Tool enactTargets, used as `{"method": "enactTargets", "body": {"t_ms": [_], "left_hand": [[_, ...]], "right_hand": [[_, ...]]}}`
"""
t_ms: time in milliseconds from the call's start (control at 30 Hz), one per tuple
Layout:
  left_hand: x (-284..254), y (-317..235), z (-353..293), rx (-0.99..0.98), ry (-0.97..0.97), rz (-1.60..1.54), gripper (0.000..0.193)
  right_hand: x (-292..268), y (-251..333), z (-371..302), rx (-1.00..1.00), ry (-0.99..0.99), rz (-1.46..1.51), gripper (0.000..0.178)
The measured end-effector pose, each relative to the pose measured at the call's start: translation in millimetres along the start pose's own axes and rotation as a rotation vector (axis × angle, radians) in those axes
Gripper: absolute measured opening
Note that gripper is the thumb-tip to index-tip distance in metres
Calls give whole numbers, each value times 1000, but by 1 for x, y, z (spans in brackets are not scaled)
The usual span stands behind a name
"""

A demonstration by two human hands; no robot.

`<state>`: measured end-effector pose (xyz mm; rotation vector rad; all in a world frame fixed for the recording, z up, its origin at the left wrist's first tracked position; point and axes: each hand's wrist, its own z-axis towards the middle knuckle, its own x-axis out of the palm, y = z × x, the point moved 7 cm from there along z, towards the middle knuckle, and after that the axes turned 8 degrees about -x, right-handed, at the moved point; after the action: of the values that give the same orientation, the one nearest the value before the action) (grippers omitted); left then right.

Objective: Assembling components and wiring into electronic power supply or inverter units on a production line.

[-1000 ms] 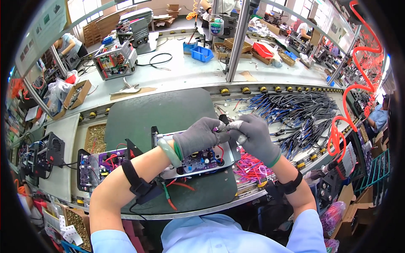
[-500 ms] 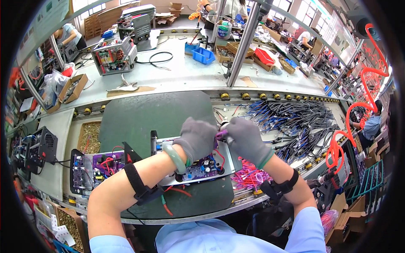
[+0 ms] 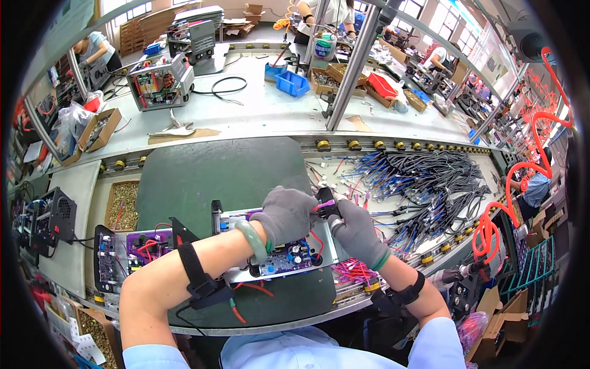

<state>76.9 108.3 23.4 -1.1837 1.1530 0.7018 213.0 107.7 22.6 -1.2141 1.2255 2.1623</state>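
My left hand (image 3: 286,214), in a grey glove, is closed, its fingertips at a thin purple wire end (image 3: 322,206). My right hand (image 3: 361,235), also gloved, is closed on a small black part (image 3: 327,202), whose exact kind I cannot make out. The wire end meets the black part between both hands. Below them lies a silver metal panel (image 3: 329,249) bearing a purple circuit board (image 3: 294,257) with a red wire looping up at its right end. My left hand and forearm hide part of the board. A second purple board assembly (image 3: 138,247) sits to the left.
Both assemblies rest on a dark green mat (image 3: 215,166). Black and blue cables (image 3: 424,178) lie heaped at right, with pink wires (image 3: 353,270) nearer me. A box of brass-coloured hardware (image 3: 123,206) stands left. An orange coiled hose (image 3: 485,227) hangs right. A metal post (image 3: 353,67) rises beyond.
The black part now shows between my hands, where mostly purple showed before. My right hand has turned and lowered slightly; my left hand has dropped a little. The whole view has shifted slightly.
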Motion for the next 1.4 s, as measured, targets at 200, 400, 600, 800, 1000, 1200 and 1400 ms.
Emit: {"method": "enactTargets", "body": {"t_ms": [200,400,600,800,1000,1200,1400], "left_hand": [[-5,6,-11,-70,-38,-112,15],[-2,-2,-3,14,-75,22,16],[1,-6,6,26,8,85,12],[-12,-9,-12,-49,-23,55,27],[-24,-3,-38,-137,-153,-767,19],[-16,-8,-16,-255,86,-352,18],[-15,-4,-6,-174,191,-10,20]], "right_hand": [[-1,-1,-1,0,-12,47,14],[3,-3,-3,-32,-99,30,11],[3,-2,0,-29,-98,29,13],[-13,8,-7,-47,-111,-2,17],[-14,7,-7,-54,-135,57,15],[-10,5,-6,-80,-23,-44,26],[-10,6,-4,-10,60,-147,26]]}}
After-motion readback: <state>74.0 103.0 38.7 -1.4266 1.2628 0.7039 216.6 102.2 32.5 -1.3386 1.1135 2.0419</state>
